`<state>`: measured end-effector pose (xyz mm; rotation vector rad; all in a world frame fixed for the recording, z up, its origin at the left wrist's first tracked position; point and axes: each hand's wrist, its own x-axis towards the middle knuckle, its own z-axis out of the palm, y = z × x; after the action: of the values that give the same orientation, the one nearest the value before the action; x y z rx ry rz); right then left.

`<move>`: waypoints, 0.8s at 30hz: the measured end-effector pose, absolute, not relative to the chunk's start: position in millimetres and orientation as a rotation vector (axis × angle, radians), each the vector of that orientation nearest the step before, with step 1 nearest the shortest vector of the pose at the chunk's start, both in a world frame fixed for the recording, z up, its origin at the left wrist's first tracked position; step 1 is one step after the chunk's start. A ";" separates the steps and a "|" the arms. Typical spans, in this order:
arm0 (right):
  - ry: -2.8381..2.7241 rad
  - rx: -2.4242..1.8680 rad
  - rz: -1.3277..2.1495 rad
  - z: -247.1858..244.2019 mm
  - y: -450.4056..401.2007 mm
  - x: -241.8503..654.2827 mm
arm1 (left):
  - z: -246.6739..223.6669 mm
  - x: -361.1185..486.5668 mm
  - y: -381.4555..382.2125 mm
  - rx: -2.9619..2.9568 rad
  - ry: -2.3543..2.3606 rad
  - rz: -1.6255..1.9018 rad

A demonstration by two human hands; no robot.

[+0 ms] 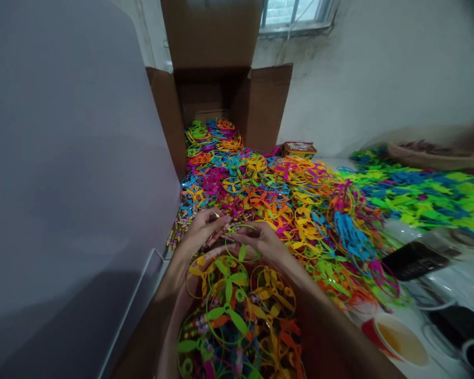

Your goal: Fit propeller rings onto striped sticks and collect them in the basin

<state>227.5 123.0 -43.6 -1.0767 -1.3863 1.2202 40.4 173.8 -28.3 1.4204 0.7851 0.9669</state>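
My left hand (207, 229) is closed in a pinch, its fingertips close to those of my right hand; what it grips is too small to make out. My right hand (263, 242) pinches a green propeller ring (242, 253), a thin plastic hoop with blades inside. Both hands are above the far rim of a pinkish basin (176, 321). Inside it lie green, yellow and orange propeller rings (227, 295) mixed with patterned sticks (197, 325). More patterned sticks (177, 229) lie on the table just beyond my left hand.
A heap of coloured propeller rings (256, 184) spills from an open cardboard box (270, 105). A pale panel (75, 158) stands left. At right are green and blue plastic pieces (426, 195), a round tub (438, 160), a dark-labelled bottle (418, 258) and a paper cup (397, 339).
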 end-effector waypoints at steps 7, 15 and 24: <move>-1.417 -1.021 1.192 -34.5 120.2 227.1 | -26.9 49.0 169.7 1.302 0.800 1.074; -1.298 -0.974 1.276 -36.1 120.2 227.4 | -24.5 49.2 167.2 1.370 0.772 1.058; -1.244 -0.937 1.409 -34.8 117.2 228.3 | -25.2 50.8 165.1 1.313 0.747 0.973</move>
<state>228.3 117.2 -34.8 -0.9370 -1.2437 1.4092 50.8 165.1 -25.2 1.3126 0.7468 0.9726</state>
